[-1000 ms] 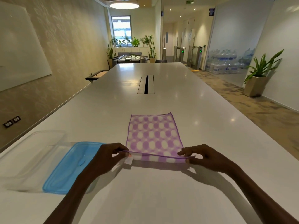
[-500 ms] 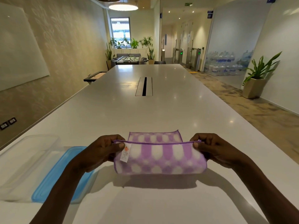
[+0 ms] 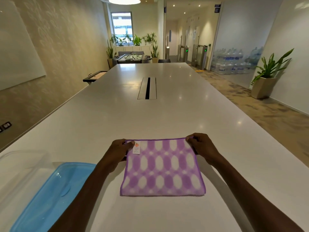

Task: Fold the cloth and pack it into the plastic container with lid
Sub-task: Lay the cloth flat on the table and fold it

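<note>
A purple and white patterned cloth [image 3: 163,169] lies folded in half on the white table [image 3: 150,118], its folded edge toward me and a small white label near its far left corner. My left hand [image 3: 119,152] pinches the far left corner of the cloth. My right hand [image 3: 203,149] pinches the far right corner. A clear plastic container [image 3: 20,171] stands at the left, open on top. Its blue lid [image 3: 50,196] lies beside it, partly under my left forearm.
A cable slot [image 3: 147,88] runs along the middle of the table farther away. The table's left edge runs close to the wall. A potted plant [image 3: 265,77] stands on the floor at the right.
Both hands carried the near edge of the cloth up and over to the far edge. The cloth went from flat, through a raised loop, to lying folded in half.
</note>
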Demonstrator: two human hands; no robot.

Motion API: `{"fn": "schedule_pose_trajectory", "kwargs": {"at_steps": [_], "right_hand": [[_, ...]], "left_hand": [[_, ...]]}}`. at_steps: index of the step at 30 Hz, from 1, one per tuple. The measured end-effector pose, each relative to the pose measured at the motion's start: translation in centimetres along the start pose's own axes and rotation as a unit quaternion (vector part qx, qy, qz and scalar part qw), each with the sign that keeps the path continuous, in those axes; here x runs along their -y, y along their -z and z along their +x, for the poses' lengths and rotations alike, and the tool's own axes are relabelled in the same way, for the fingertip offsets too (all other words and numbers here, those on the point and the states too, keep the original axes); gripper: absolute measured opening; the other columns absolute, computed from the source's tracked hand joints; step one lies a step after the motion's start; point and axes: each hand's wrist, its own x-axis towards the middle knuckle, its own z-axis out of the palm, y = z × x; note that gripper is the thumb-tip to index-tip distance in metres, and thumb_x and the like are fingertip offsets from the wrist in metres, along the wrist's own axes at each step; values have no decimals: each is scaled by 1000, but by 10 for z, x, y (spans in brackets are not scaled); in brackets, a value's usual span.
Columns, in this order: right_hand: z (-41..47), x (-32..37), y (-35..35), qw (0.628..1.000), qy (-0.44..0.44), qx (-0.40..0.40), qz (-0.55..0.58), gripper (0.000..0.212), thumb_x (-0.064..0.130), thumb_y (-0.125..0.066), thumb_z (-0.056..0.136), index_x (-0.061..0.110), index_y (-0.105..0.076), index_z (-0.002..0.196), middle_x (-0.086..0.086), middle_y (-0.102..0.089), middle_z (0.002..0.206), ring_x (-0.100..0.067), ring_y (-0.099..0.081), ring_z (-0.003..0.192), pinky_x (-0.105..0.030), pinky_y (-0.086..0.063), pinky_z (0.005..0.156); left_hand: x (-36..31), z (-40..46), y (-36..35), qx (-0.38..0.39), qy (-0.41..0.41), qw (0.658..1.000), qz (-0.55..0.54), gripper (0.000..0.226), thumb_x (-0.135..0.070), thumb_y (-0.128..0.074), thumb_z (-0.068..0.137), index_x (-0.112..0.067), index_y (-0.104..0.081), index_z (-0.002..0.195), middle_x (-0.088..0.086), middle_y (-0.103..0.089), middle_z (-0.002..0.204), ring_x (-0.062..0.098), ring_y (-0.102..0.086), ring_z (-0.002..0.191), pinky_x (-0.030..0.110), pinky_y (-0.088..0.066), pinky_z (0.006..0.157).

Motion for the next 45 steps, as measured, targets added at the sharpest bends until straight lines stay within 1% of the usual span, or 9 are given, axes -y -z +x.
{"fn": "schedule_pose_trajectory", "kwargs": {"at_steps": [6,13,20,25,28,31,38,41,45], "right_hand": [[21,-23,-24,984,-5,-62,-165,17,17,-68,87,5,-73,77,-3,-66,71,-17,-60,71,-24,-38,69],[22,-24,-28,979,-1,-101,-178,17,18,-69,85,3,-73,79,-7,-70,79,-20,-63,78,-23,-38,70],[12,-24,-39,939,91,-129,-304,32,29,-64,88,11,-64,115,-10,-67,109,-28,-61,103,-34,-46,83],[-17,-19,-66,886,167,11,-432,77,65,-21,88,19,-44,145,-12,-35,157,-31,-28,146,-49,-25,116],[-34,-27,-75,868,116,109,-470,91,80,6,78,35,-10,155,-4,5,165,-33,7,151,-61,1,118],[-44,-31,-78,854,104,98,-500,93,79,13,70,41,-1,154,-3,12,165,-36,12,150,-64,7,115],[-44,-29,-78,854,92,100,-502,89,82,6,74,42,0,154,-4,11,164,-37,12,149,-66,9,114],[-48,-21,-76,857,86,126,-492,95,82,9,70,39,2,154,-6,13,164,-39,15,148,-68,11,112],[-66,-12,-78,845,119,124,-507,96,81,11,70,36,3,154,-6,13,164,-40,15,148,-71,11,109]], "left_hand": [[21,22,-15,-69,50,996,-4,14,-12,-63,90,1,-67,88,18,-70,78,20,-67,55,25,-54,51],[25,30,-24,-164,-16,977,133,17,-21,-71,80,-4,-71,77,11,-70,75,29,-66,74,30,-44,65],[25,16,-42,-234,-188,905,301,45,-19,-67,83,-7,-58,125,13,-63,122,31,-59,112,38,-45,97],[45,6,-67,-103,-275,869,399,62,-51,-31,94,-14,-46,141,11,-45,149,27,-37,142,46,-30,116],[58,0,-74,-21,-218,835,505,87,-71,0,82,-25,-24,152,6,-14,163,27,-9,151,49,-7,120],[58,-3,-71,11,-196,815,546,96,-73,15,72,-29,-9,153,3,2,164,26,4,151,49,2,120],[55,-4,-69,26,-177,812,555,88,-71,9,77,-32,-5,154,1,7,164,25,7,151,50,4,120],[50,-6,-68,31,-179,822,540,67,-59,-12,95,-28,-7,154,4,4,164,27,6,151,52,4,119],[40,-18,-69,7,-218,821,528,61,-46,-12,97,-23,-7,154,6,-1,164,28,4,151,53,2,119]]}}
